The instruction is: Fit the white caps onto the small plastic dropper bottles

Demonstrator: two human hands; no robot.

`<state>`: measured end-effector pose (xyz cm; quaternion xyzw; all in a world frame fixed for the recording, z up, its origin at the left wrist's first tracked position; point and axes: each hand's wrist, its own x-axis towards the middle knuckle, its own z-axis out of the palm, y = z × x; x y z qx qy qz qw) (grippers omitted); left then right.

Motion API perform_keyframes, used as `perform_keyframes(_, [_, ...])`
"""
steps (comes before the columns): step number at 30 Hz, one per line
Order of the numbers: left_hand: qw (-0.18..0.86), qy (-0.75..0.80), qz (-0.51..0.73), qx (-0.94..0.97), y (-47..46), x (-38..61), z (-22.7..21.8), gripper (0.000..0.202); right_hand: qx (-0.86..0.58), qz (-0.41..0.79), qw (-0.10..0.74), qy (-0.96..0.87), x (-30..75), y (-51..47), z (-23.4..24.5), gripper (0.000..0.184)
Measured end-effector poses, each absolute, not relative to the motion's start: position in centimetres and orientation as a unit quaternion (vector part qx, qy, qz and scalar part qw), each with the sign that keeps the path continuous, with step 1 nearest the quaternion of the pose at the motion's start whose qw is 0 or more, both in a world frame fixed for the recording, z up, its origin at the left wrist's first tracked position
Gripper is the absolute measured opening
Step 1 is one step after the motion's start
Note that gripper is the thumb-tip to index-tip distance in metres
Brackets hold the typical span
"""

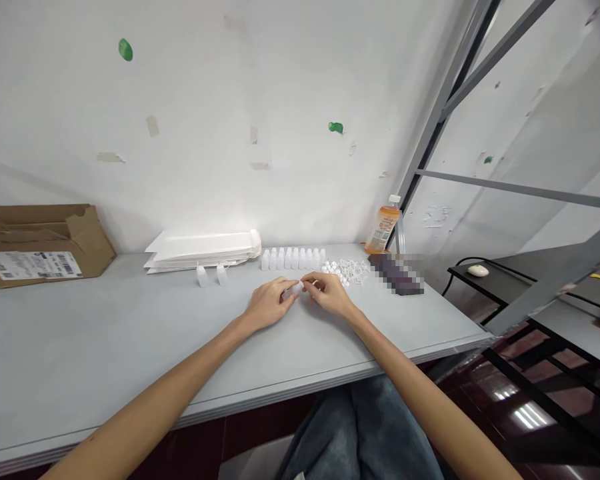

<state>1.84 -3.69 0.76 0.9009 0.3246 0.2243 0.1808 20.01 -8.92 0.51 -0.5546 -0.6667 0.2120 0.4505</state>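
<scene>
A small translucent white plastic bottle (293, 291) lies tilted between my hands, above the grey table (130, 320). My left hand (269, 303) grips its body. My right hand (327, 294) pinches at its narrow end, and the fingers hide that end. Just beyond my hands stands a tight row of several similar bottles (293, 259). To the right of that row lies a heap of small white caps (344, 271), close to my right fingers. Two more bottles (203, 275) stand apart on the left.
A stack of white paper bags (203, 250) lies at the table's back edge. A cardboard box (45, 243) sits far left. An orange-labelled bottle (383, 230) and a blurred dark object (396, 274) stand back right. Grey metal struts rise beyond the right edge.
</scene>
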Motion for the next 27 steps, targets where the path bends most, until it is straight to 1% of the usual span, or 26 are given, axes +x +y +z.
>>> perform_keyframes(8, [0.182,0.319,0.221,0.903,-3.69,1.75,0.70,0.036,-0.538,0.295,0.455,-0.645,20.11,-8.85,0.56,0.020])
perform_keyframes(12, [0.182,0.318,0.220,0.904,-3.81,1.78,0.87,0.033,-0.523,0.362,0.459,-0.620,20.26,-8.88,0.62,0.028])
perform_keyframes(16, [0.183,0.316,0.223,0.904,-3.88,1.77,0.98,0.032,-0.506,0.392,0.461,-0.614,20.35,-8.95,0.78,0.037])
perform_keyframes(27, [0.185,0.313,0.231,0.903,-3.67,1.72,0.70,0.034,-0.504,0.414,0.473,-0.592,20.52,-8.90,0.86,0.026])
